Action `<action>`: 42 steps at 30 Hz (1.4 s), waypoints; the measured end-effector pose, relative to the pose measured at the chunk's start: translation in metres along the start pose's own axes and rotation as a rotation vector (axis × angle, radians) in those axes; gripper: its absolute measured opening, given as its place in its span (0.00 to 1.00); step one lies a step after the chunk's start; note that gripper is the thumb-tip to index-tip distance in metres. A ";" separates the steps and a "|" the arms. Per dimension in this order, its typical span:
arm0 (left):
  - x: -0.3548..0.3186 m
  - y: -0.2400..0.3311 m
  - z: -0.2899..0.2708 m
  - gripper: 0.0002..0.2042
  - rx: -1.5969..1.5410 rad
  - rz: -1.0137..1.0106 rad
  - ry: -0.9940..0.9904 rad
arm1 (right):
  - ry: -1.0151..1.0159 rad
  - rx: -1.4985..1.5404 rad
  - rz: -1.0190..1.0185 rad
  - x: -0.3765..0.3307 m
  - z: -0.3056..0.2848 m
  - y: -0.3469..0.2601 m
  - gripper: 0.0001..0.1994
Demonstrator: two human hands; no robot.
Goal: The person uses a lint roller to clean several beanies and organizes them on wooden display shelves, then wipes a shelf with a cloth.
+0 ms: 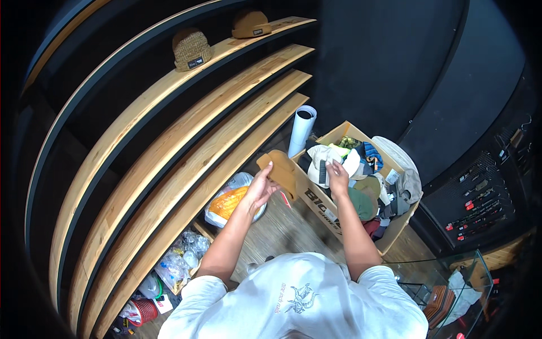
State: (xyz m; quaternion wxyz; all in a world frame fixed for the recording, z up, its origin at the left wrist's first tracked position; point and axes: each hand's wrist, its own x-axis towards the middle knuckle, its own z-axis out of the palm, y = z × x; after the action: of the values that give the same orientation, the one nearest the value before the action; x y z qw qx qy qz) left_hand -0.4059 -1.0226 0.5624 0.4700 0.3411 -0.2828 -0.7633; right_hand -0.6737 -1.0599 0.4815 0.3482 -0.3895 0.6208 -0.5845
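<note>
My left hand (pixel 259 187) is closed on a tan-brown knit beanie (pixel 279 171), thumb on top of it, held in front of the shelves beside a cardboard box (pixel 302 183). My right hand (pixel 339 182) reaches over the box with its fingers pinched at a white cap (pixel 320 159) that has a dark patch. Around that cap the box is heaped with headwear, among it a green cap (pixel 362 204), an olive cap (pixel 368 188) and a blue patterned piece (pixel 372 156). A grey cap (pixel 409 185) rests at the box's right edge.
Long wooden shelves (pixel 186 110) curve along the left; a speckled brown beanie (pixel 191 50) and a plain brown beanie (pixel 251 24) sit on an upper one. A white roll (pixel 302 130) stands behind the box. Plastic bags (pixel 183 252) lie low left. A glass case (pixel 451 265) stands right.
</note>
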 end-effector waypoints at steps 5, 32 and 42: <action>-0.007 -0.002 -0.012 0.25 -0.060 -0.008 0.002 | -0.181 0.397 0.453 -0.047 0.018 -0.017 0.24; -0.040 -0.022 -0.013 0.25 -0.329 -0.091 -0.199 | 0.002 -0.302 -0.528 -0.094 0.022 -0.073 0.19; -0.044 -0.029 -0.008 0.27 -0.302 -0.093 -0.214 | -0.098 -0.216 -0.473 -0.085 0.019 -0.074 0.20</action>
State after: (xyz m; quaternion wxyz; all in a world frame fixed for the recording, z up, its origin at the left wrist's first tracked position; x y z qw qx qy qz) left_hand -0.4009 -0.9716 0.5468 0.4473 0.1964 -0.1972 -0.8500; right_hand -0.6124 -0.9941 0.5519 0.1880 -0.5865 0.5538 -0.5604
